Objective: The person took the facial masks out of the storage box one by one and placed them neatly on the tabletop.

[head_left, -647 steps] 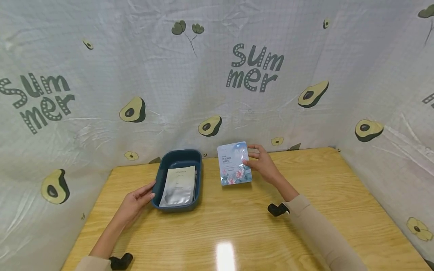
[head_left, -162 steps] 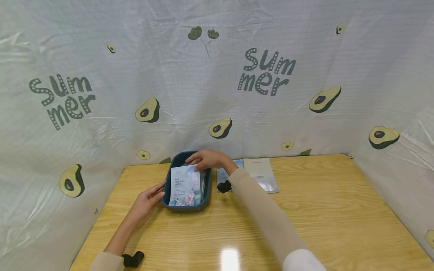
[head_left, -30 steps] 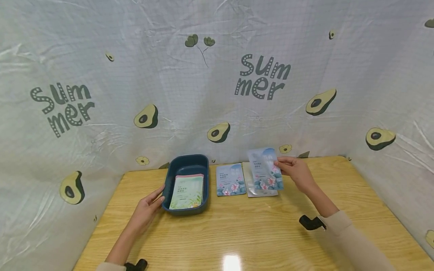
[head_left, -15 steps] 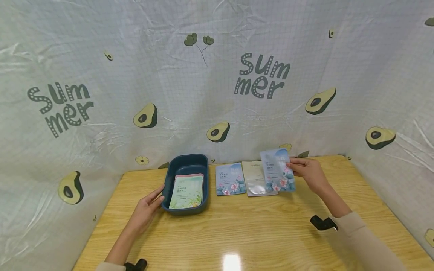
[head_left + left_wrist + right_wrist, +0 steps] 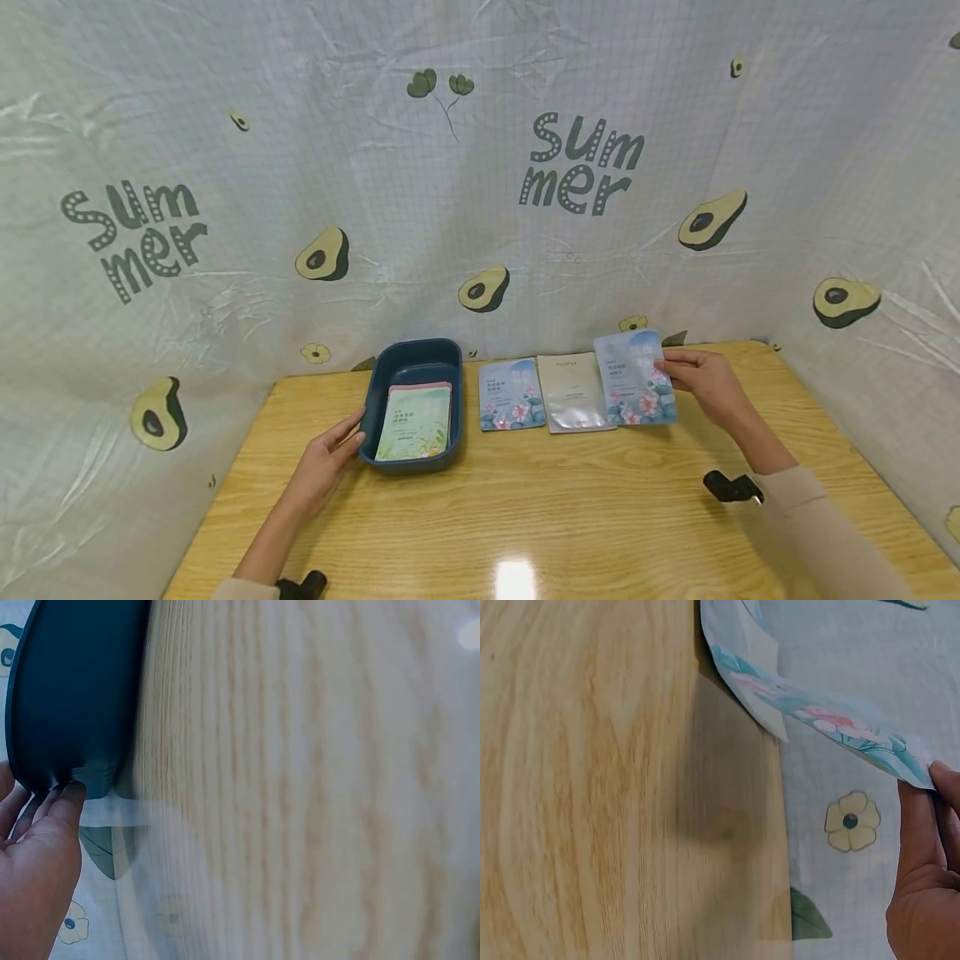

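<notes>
In the head view my right hand [image 5: 705,382] pinches the right edge of a blue sheet-mask sachet [image 5: 630,379] with pink flowers, tilted up near the back wall. The right wrist view shows this sachet [image 5: 840,724] bent and almost edge-on, thumb and fingers at its corner. Its left edge overlaps a cream-and-silver sachet [image 5: 573,392] lying on the table. Another blue flowered sachet [image 5: 512,396] lies left of that one. My left hand [image 5: 321,467] touches the left side of a dark blue tub [image 5: 408,468] with extended fingers; its fingertips meet the outer wall [image 5: 94,776].
Inside the tub lies a green sachet [image 5: 412,423] over a pink-edged one [image 5: 422,386]. The wooden table [image 5: 480,508] runs back to a white printed cloth [image 5: 405,208], which also rises at both sides. Black wrist mounts [image 5: 731,487] sit on both forearms.
Over the last second my right hand carried the blue sachet rightward, uncovering the cream one. Earlier, a blue sachet covered the tub's contents; the green one now shows. My left hand stays at the tub.
</notes>
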{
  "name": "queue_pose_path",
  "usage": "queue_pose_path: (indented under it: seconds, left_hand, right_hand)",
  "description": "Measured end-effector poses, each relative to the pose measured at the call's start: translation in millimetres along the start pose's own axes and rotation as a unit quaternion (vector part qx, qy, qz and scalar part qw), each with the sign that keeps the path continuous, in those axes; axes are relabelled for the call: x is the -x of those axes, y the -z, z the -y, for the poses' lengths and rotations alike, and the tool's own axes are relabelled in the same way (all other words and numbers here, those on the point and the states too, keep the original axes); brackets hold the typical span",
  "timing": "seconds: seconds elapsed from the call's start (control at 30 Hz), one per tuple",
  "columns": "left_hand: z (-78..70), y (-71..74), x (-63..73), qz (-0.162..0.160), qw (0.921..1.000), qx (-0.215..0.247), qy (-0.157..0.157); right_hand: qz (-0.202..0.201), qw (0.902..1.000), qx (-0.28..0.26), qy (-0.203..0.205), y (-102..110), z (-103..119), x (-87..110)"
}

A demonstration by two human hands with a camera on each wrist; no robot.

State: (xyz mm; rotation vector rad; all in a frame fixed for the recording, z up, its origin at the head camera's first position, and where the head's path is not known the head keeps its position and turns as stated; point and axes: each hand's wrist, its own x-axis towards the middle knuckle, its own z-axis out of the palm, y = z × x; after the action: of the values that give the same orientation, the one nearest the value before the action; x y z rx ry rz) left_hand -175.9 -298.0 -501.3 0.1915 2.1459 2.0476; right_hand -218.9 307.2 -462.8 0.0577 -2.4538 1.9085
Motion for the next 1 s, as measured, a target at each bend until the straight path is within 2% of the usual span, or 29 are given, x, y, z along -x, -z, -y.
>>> queue_pose_path:
  seconds: [0.17,0.43,0.57,0.77,0.9,1.0]
  left_hand:
    - [-0.8,-0.6,-0.2,0.002,1.0000,-0.008,-0.001]
    - [-2.1,0.1,0.1,-0.002,1.0000,-0.003,0.004]
    - [-2.2,-0.3,-0.4,-0.001,1.0000,-0.002,0.004]
    - [-3.5,-1.3,-1.3,-0.009,0.9999,0.000,0.008]
    - [-3.8,-1.5,-2.2,-0.013,0.9999,0.000,0.008]
    - [-3.9,-1.9,-2.3,-0.014,0.9999,0.002,0.007]
  right_hand:
    - [-0.012,0.9997,0.005,-0.018,13,-6,-6.1]
    - [-0.007,0.9992,0.017,-0.036,25,-22,-18.1]
    - [-0.018,0.9956,0.076,-0.050,27,-38,-25.7]
    - [-0.013,0.9794,0.183,-0.085,27,-50,-33.7]
    - [0.001,0.9756,0.202,-0.088,29,-49,-36.9]
    - [0.025,0.9774,0.188,-0.094,33,-47,-37.4]
